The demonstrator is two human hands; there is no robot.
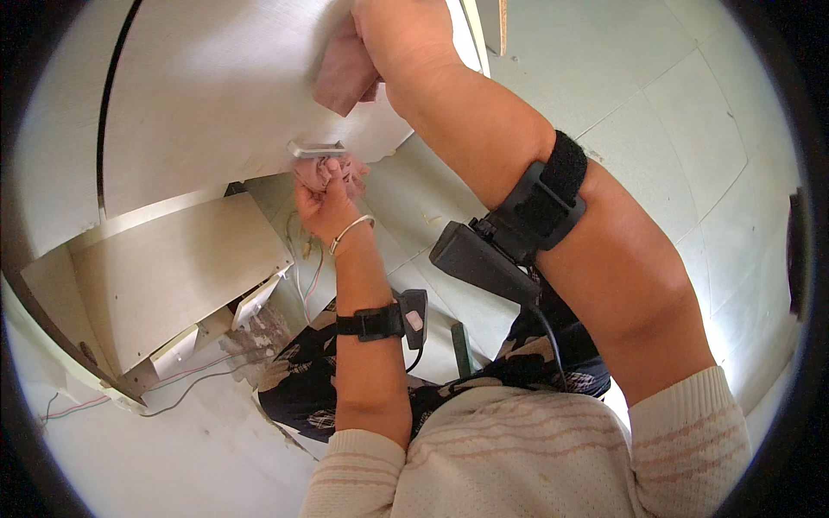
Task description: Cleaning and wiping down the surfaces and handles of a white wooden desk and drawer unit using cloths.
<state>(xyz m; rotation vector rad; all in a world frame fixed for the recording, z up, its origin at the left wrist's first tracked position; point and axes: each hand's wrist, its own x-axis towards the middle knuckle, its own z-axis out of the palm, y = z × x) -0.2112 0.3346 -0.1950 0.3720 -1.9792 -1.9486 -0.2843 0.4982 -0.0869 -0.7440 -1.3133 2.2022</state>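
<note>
My left hand grips a crumpled pink cloth just below a metal pull handle on a pale cabinet panel. At the top edge, my right hand is cut off by the frame, with a folded pink cloth under it against the same panel. The fingers of my right hand are mostly hidden. A metal bangle and a black strapped device are on the left arm; a larger strapped device is on the right arm.
Below the panel, an open wooden compartment shows hinged white parts. Thin wires run along the damaged wall and hang near the compartment. Grey floor tiles lie to the right. A dark green bar stands near my lap.
</note>
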